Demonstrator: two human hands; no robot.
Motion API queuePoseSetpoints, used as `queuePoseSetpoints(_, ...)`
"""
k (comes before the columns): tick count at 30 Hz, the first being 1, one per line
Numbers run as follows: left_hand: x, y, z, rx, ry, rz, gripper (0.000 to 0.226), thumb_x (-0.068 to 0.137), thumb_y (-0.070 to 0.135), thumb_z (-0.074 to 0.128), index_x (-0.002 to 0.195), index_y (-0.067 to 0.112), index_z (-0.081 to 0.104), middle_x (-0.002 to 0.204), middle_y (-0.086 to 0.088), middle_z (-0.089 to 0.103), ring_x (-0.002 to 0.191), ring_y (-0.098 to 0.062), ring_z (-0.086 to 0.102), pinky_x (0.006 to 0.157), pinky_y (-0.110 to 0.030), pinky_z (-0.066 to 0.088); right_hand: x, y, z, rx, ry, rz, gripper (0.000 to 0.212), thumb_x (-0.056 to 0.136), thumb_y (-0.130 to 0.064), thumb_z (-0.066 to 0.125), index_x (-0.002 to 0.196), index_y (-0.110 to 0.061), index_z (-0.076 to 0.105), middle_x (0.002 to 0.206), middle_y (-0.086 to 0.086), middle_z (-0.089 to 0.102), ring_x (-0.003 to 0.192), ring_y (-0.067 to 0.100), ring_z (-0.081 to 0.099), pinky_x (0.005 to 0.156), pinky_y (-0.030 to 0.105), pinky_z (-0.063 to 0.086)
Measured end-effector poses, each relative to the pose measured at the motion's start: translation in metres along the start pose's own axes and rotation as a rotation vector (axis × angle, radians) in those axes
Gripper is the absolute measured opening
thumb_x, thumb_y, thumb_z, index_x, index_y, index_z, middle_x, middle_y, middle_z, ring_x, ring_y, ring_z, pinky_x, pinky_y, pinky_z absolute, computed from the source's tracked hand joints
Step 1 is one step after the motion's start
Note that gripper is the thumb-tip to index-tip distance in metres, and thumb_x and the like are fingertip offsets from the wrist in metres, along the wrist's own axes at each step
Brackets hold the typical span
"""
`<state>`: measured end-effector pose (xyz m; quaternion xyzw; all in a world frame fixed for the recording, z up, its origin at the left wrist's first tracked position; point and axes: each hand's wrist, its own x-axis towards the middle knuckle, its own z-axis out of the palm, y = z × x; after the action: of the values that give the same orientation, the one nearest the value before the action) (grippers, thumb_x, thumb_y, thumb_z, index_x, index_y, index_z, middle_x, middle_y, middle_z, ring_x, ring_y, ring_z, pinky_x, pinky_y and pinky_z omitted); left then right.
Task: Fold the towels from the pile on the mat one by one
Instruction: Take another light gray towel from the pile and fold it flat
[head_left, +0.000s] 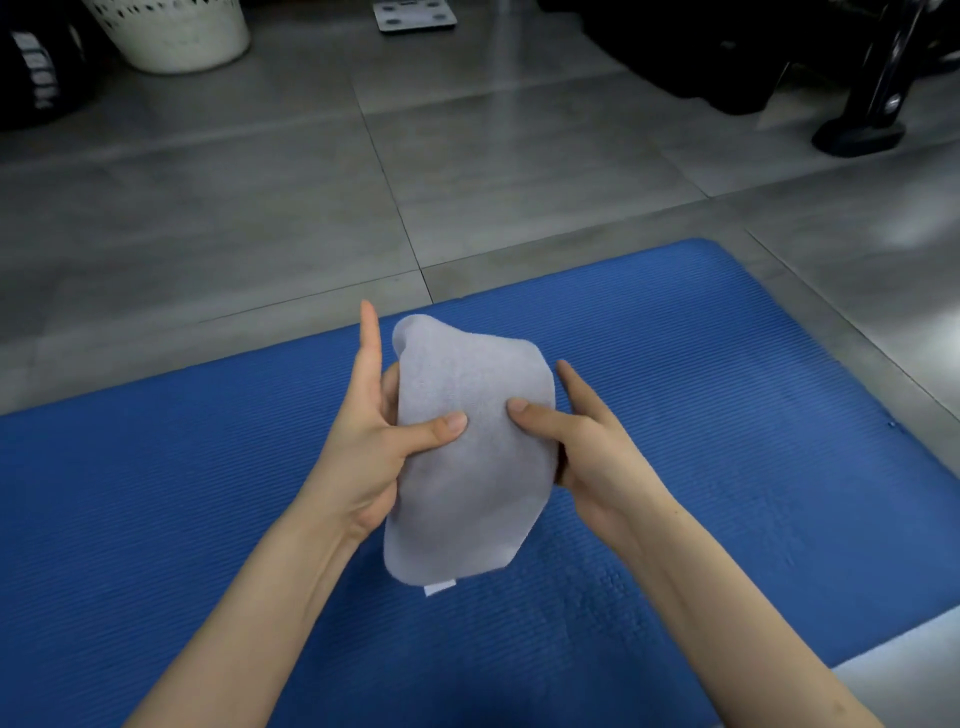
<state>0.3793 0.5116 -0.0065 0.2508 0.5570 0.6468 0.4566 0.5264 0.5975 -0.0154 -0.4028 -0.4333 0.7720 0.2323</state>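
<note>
Above the middle of the ribbed blue foam mat (727, 415), a pale grey terry towel (467, 467) is held clear of it. It looks folded into a thick soft pad, its long axis running away from the person. The left hand (363, 441) and right hand (587, 447) pinch its opposite long sides, thumbs on top, equally near. A small white tag (439, 588) shows at the near end.
</note>
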Motion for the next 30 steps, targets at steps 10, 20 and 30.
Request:
queuePoseSetpoints(10,-0.005,-0.002,-0.003,-0.094,0.059,-0.047,0.115,0.065,-0.012,0.060,0.144,0.048,0.003,0.109,0.006,0.069,0.101,-0.015,0.066,0.067,-0.027,0.056,-0.005,0.005,0.012,0.051,-0.037,-0.265,0.071,0.072,0.002,0.072,0.125,-0.036,0.044,0.117,0.009,0.064,0.112,0.027,0.059,0.090,0.044,0.053)
queuePoseSetpoints(20,0.011,-0.008,-0.018,0.001,0.106,-0.017,0.113,0.073,-0.017,0.060,0.144,0.049,0.002,0.107,0.007,0.069,0.102,-0.011,0.065,0.070,-0.023,0.055,0.016,-0.007,0.012,-0.232,0.089,-0.192,0.090,0.067,-0.001,0.081,0.136,-0.038,0.035,0.100,0.006,0.064,0.084,0.015,0.063,0.080,0.037,0.056)
queuePoseSetpoints(30,0.032,0.015,-0.005,0.451,0.198,0.019,0.072,0.076,-0.008,0.067,0.118,0.048,0.048,0.114,0.035,0.055,0.112,0.013,0.049,0.093,-0.012,0.044,0.030,-0.051,0.034,-0.162,0.192,0.053,0.070,0.069,0.011,0.073,0.122,-0.031,0.057,0.090,0.006,0.066,0.081,0.016,0.068,0.068,0.027,0.055)
